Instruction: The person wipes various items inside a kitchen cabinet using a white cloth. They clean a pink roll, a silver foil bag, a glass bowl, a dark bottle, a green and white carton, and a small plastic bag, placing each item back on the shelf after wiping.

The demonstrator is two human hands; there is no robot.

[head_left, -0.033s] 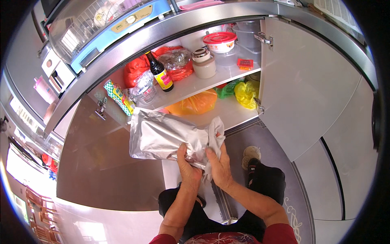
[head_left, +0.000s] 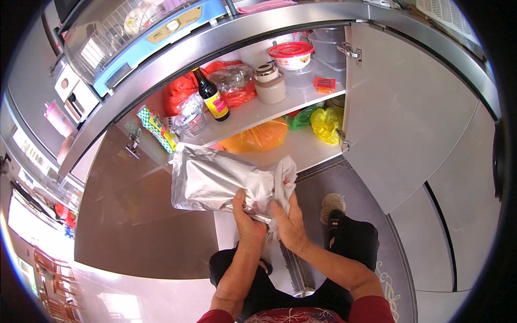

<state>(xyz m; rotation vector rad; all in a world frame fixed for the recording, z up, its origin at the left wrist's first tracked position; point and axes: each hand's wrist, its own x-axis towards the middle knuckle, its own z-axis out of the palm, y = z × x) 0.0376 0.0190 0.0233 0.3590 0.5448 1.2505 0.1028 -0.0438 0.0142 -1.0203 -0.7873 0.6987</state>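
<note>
A large silver foil pouch [head_left: 212, 175] is held up in front of the open cabinet, its wide end toward the left. My left hand [head_left: 249, 223] grips the lower edge, thumb on top and fingers hidden underneath. At the pouch's right end my right hand [head_left: 291, 226] is closed on a pale grey cloth [head_left: 284, 173], which is bunched around that end and pressed against the foil. Behind, on the upper shelf [head_left: 253, 121], stand a dark bottle [head_left: 215, 102] with a yellow label, a beige lidded jar [head_left: 270, 86] and a red-lidded bowl [head_left: 291, 55].
Cabinet doors stand open at the left [head_left: 134, 215] and right [head_left: 404, 107]. On the lower shelf lie an orange bag [head_left: 258, 135] and a yellow bag [head_left: 326, 126]. A blue dish rack unit [head_left: 161, 43] sits on the counter [head_left: 323, 15] above. My feet are on the floor below.
My right hand and the cloth have shifted very slightly left along the pouch. My left hand and the pouch stay almost where they were.
</note>
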